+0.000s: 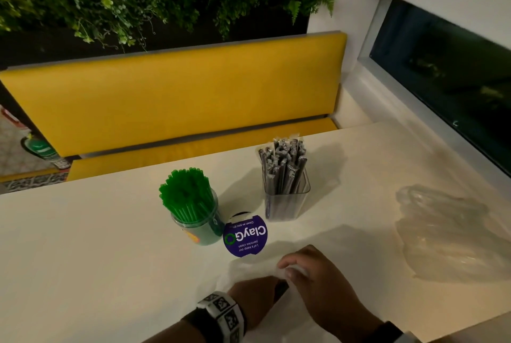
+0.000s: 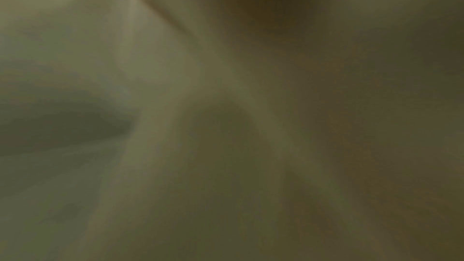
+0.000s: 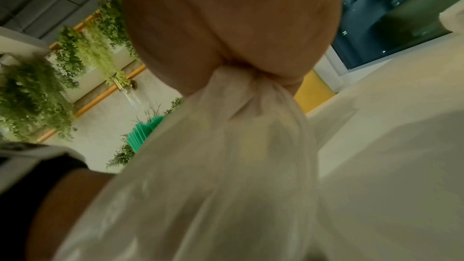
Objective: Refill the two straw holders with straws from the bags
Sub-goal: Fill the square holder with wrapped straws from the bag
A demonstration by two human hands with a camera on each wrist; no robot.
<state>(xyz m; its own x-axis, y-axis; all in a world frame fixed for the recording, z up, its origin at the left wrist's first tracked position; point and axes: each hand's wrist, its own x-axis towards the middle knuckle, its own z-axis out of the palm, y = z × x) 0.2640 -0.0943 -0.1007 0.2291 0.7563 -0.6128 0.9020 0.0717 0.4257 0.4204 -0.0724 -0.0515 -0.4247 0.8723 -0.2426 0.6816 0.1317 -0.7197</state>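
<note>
A round clear holder (image 1: 203, 232) packed with green straws (image 1: 186, 193) stands mid-table; the green straws (image 3: 143, 132) also peek out in the right wrist view. To its right, a square clear holder (image 1: 286, 204) carries wrapped dark straws (image 1: 283, 165). At the near edge both hands meet on a thin whitish plastic bag (image 1: 237, 273). My right hand (image 1: 293, 270) pinches a bunched neck of the bag (image 3: 226, 166) between its fingertips (image 3: 283, 55). My left hand (image 1: 265, 287) grips the same bag, its fingers mostly hidden. Blurred bag film (image 2: 175, 126) fills the left wrist view.
A purple round ClayGo sign (image 1: 244, 234) stands between the holders, just beyond my hands. A crumpled clear plastic bag (image 1: 448, 232) lies at the right of the white table (image 1: 83, 245). A yellow bench (image 1: 171, 99) runs behind the table, a dark window (image 1: 442, 71) at right.
</note>
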